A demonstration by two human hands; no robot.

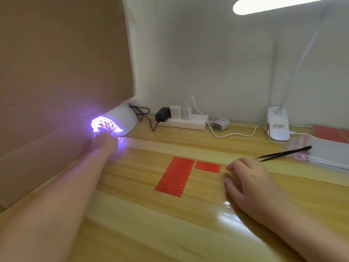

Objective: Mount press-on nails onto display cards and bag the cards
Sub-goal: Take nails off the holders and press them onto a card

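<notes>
My left hand point(103, 141) reaches to the mouth of a white UV nail lamp point(123, 118) that glows violet; small nails on stands show inside. The fingers are blurred and hidden, so whether they hold something is unclear. Two groups of red adhesive strips point(176, 176) lie flat on the wooden table. My right hand point(245, 178) rests on the table just right of the strips, fingers loosely curled and holding nothing. Black tweezers point(283, 153) lie beyond my right hand. A stack of clear bags point(324, 152) sits at the right edge.
A brown cardboard sheet point(62, 72) stands along the left. At the back wall sit a white power strip point(185, 121) with plugs and cables, a small charger point(221, 124), and a clip-on desk lamp point(278, 125). Red sheets point(332, 134) lie at the far right.
</notes>
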